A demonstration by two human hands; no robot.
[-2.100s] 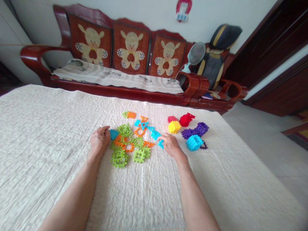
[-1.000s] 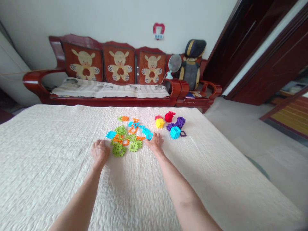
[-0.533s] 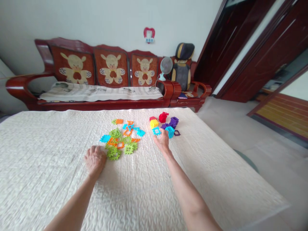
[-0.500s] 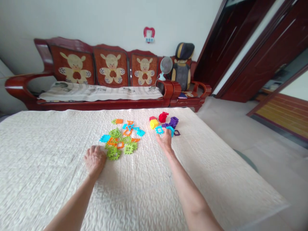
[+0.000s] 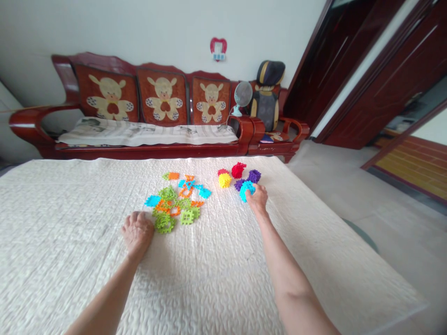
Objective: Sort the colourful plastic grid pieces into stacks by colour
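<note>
My right hand [image 5: 258, 197] closes around the side of a stack of blue notched plastic building pieces [image 5: 246, 190]. Just behind it lie a dark purple stack [image 5: 254, 176] and a smaller purple one [image 5: 239, 184]. A red stack [image 5: 238, 170] and a yellow stack [image 5: 225, 180] stand further back and to the left. My left hand [image 5: 138, 230] rests palm down on the cover, holding nothing, fingers laid forward. Beside it spreads a loose heap of green pieces [image 5: 164, 223], with orange pieces [image 5: 174, 211] and flat blue pieces [image 5: 152, 200] mixed in.
A cream quilted cover [image 5: 202, 270] lies over the table. Past its far edge stands a dark red wooden sofa [image 5: 153, 153] with bear cushions. A small fan [image 5: 243, 95] and an armchair [image 5: 268, 149] are at the back right.
My right hand has shifted right around the blue stack. The blue piece that lay at its left is now gathered at the stack. My left hand has stayed in place.
</note>
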